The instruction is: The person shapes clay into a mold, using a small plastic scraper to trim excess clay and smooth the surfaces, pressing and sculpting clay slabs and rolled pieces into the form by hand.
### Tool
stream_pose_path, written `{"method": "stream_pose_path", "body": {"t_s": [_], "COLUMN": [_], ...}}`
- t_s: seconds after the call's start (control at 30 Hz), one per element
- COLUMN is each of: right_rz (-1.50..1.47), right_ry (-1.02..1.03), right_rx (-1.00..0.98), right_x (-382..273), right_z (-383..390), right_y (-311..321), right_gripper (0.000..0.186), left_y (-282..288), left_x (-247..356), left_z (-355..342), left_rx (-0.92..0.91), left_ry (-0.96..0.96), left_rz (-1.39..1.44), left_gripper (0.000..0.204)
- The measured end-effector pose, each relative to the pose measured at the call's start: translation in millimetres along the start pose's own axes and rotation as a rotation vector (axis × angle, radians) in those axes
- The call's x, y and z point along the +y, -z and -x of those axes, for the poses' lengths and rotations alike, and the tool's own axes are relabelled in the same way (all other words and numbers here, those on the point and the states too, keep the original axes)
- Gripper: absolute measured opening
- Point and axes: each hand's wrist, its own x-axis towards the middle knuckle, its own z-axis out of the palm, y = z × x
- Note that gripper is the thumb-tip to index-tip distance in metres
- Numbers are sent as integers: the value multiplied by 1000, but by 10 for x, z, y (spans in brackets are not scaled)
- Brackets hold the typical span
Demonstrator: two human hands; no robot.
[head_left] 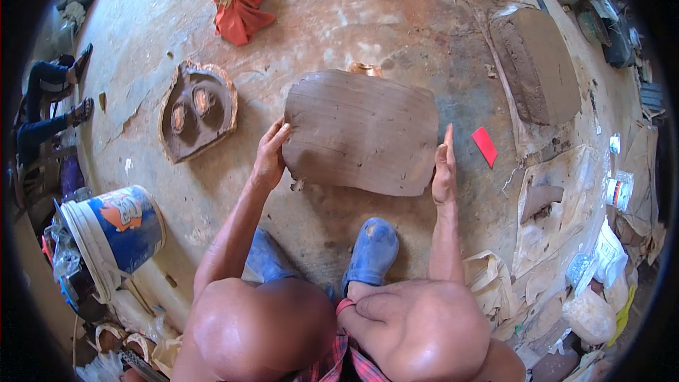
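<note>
A broad grey-brown slab of wet clay (pixel 362 131) is held up between my two hands, in front of my knees. My left hand (pixel 271 150) grips its left edge, with the thumb side toward me. Against the right edge presses my right hand (pixel 444 173), its fingers pointing up and away along the side. Parts of the fingers are hidden by the slab. Just past its far edge a tan rim (pixel 366 69) of something peeks out, mostly covered. To the left on the floor lies a mould (pixel 233 102) lined with clay, with two oval openings.
A red cloth bundle (pixel 242 6) lies far left of centre. At right are a red flat piece (pixel 484 146), a large clay block (pixel 548 64) and a clay scrap (pixel 541 200) on cloth. A blue-and-white bucket (pixel 127 233) stands left. Another person's legs (pixel 44 110) show far left.
</note>
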Motion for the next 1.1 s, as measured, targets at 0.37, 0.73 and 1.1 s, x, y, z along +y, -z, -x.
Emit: {"method": "stream_pose_path", "body": {"t_s": [0.37, 0.73, 1.1], "right_rz": [229, 542, 674], "right_ry": [39, 312, 253], "right_rx": [109, 193, 132], "right_x": [129, -507, -658], "right_z": [-204, 1, -126], "right_y": [-158, -460, -564], "right_gripper": [60, 48, 46], "left_y": [-85, -455, -712], "left_x": [107, 250, 268], "left_z": [-181, 103, 260], "left_rx": [-28, -7, 54], "left_ry": [122, -337, -447], "left_rz": [-246, -764, -1073], "left_gripper": [40, 40, 55]}}
